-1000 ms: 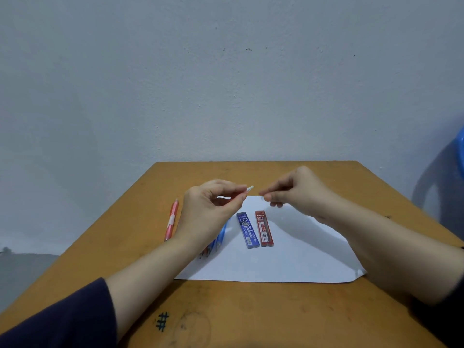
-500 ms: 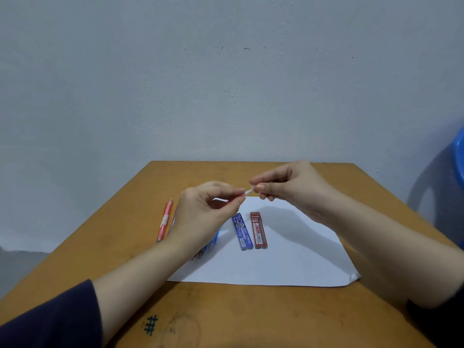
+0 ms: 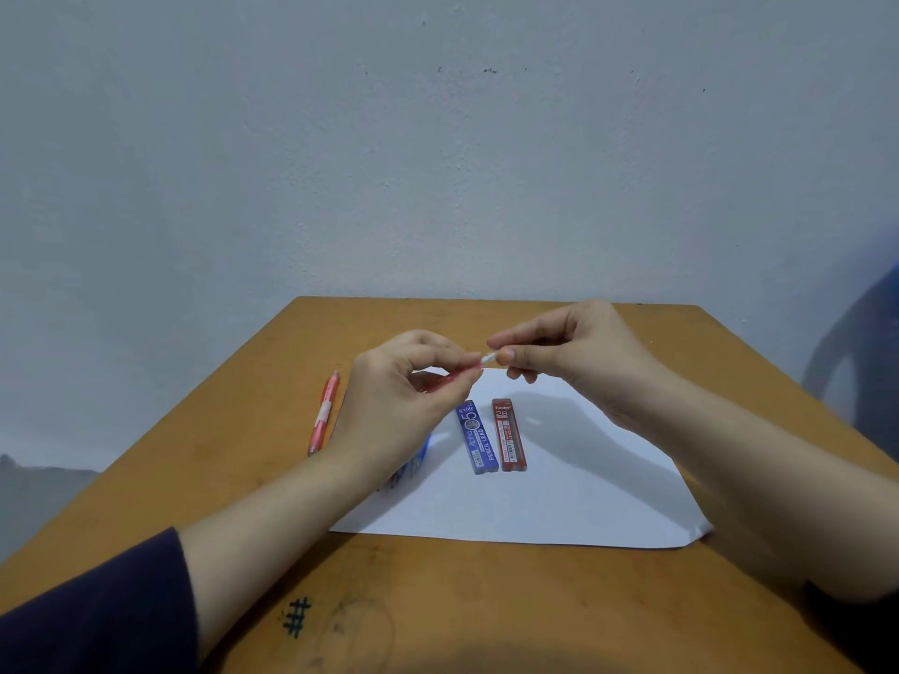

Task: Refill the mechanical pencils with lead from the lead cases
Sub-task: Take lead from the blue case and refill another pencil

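From the head camera, a smooth wooden table (image 3: 462,615) is standing against a plain, matte grey wall (image 3: 438,163), with a black hash mark (image 3: 296,617) inked on its scuffed near part. A flat white sheet of paper (image 3: 559,493) is lying on it. Two slim rectangular plastic lead cases are lying side by side on the sheet, touching or nearly so: a blue lead case (image 3: 476,437) and, to its right, a red lead case (image 3: 508,435). A thin pink pencil (image 3: 323,413) is lying on bare wood left of the sheet. Something blue (image 3: 413,462) is peeking out beneath the left wrist, mostly hidden.

Both hands are hovering above the sheet's far end. The left hand (image 3: 394,411), its dark sleeve (image 3: 97,605) pushed back, is curling round a reddish held pencil (image 3: 486,360) and gripping it between thumb and fingertips. The right hand (image 3: 574,352) is pinching that pencil's white end between thumb and forefinger, its other fingers tucked in.
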{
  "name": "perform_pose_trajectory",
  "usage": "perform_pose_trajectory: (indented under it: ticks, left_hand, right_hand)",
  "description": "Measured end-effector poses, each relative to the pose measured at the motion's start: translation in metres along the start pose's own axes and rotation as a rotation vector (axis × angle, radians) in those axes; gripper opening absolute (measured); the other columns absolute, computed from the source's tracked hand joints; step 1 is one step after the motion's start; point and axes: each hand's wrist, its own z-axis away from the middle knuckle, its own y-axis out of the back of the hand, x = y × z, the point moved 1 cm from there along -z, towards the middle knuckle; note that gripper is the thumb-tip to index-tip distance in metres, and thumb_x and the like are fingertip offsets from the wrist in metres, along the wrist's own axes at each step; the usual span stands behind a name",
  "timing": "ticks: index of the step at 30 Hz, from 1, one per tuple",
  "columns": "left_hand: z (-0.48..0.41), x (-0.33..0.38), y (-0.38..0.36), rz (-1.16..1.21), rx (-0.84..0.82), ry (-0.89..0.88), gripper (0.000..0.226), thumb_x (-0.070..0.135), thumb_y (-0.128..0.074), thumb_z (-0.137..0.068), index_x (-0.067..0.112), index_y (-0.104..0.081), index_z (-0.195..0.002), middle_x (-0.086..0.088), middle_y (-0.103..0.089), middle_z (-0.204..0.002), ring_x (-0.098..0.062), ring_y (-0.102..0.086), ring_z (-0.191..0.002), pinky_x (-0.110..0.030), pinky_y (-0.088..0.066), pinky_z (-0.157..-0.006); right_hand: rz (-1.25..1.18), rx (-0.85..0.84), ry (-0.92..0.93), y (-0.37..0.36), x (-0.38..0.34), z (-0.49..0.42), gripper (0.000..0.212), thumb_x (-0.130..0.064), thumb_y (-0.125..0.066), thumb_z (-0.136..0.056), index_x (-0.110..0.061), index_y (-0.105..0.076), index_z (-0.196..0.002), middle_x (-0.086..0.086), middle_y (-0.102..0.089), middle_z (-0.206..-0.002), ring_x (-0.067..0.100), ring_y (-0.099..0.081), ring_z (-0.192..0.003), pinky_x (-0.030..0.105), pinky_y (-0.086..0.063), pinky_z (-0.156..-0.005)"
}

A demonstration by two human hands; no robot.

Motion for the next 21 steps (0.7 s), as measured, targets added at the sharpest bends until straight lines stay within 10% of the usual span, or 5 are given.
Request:
perform_pose_trajectory:
  ticks: [21]
  left_hand:
    - [0.003, 0.011, -0.002, -0.161, -0.013, 0.077, 0.027, 0.007, -0.069, -0.084, 0.030, -0.073, -0.097, 0.015, -0.070, -0.093, -0.001, -0.066, -0.084, -0.021, -0.056, -0.069]
  right_hand:
    - [-0.512, 0.110, -0.174, -0.013, 0.016, 0.000, 0.010, 0.000, -0.058, -0.089, -0.006, -0.066, -0.090, 0.011, -0.067, -0.082, 0.017, -0.063, -0.068, 0.020, -0.049, -0.059]
